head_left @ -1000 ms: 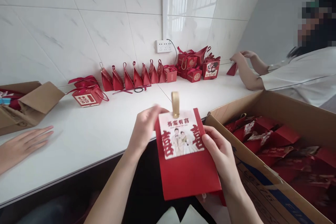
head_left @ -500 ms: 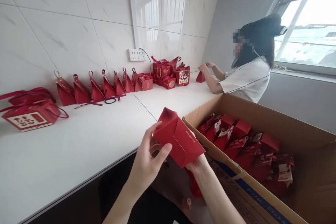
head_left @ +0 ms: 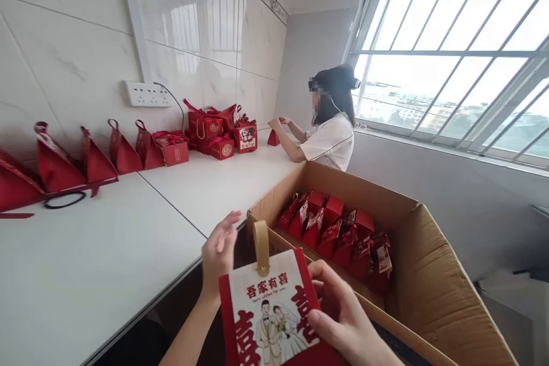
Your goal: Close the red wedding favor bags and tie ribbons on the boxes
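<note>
My right hand [head_left: 343, 314] grips the right side of a red gift box [head_left: 272, 309], thumb on its front. The box's white panel carries a drawn bride and groom and red Chinese characters, and a gold ribbon loop [head_left: 261, 246] stands up from its top. My left hand [head_left: 218, 254] is just left of and behind the box, fingers loosely stretched and holding nothing. To the right, the open cardboard carton [head_left: 446, 274] contains several red gift boxes [head_left: 334, 229], packed close together in its far part.
Along the tiled wall on the white table [head_left: 107, 251] stand several peaked red boxes [head_left: 124, 148] and a cluster of square red boxes [head_left: 210, 131]. A black ring [head_left: 64, 200] lies in front. A co-worker [head_left: 332, 131] at the far end handles a small red box [head_left: 273, 138].
The view has swung right. The box was held by both hands with its plain side showing; now its printed panel faces me, the left hand is off it, and the right hand holds it.
</note>
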Demonstrator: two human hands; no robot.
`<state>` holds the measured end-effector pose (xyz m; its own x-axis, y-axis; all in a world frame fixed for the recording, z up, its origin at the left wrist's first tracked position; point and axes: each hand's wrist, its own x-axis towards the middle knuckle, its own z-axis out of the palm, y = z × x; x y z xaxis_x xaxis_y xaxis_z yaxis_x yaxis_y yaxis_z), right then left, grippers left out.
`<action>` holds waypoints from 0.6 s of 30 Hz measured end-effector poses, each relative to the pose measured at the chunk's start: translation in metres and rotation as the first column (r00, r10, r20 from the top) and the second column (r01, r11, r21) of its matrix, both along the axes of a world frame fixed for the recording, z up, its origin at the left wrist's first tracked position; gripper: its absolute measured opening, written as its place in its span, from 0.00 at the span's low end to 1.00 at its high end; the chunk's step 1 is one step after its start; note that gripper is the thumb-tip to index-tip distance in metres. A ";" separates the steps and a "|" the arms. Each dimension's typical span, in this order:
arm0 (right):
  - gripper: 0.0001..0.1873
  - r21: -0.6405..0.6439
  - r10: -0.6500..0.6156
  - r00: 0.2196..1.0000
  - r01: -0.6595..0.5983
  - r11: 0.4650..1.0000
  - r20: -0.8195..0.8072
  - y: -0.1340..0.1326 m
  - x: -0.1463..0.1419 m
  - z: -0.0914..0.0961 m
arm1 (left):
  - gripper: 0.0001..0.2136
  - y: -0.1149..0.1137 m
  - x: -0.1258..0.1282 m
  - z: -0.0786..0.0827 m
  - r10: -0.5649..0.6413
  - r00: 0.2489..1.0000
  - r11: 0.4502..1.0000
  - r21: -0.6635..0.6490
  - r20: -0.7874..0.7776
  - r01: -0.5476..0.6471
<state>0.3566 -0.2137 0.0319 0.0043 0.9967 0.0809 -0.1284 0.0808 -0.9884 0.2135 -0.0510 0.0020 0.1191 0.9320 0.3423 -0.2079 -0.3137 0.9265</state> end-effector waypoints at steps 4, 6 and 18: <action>0.20 0.019 -0.277 0.941 0.279 0.960 0.193 -0.024 0.039 0.019 | 0.13 0.012 0.050 -0.009 -0.045 0.931 0.916 0.357 -0.363 0.184; 0.18 0.068 -0.483 0.834 0.483 0.873 0.268 -0.035 0.060 0.032 | 0.13 0.012 0.062 -0.013 -0.082 0.848 0.873 0.372 -0.524 0.314; 0.25 0.214 -0.396 0.804 0.334 0.918 0.442 -0.043 0.071 0.013 | 0.37 -0.090 0.051 0.014 -0.521 0.801 0.618 -0.517 0.295 0.592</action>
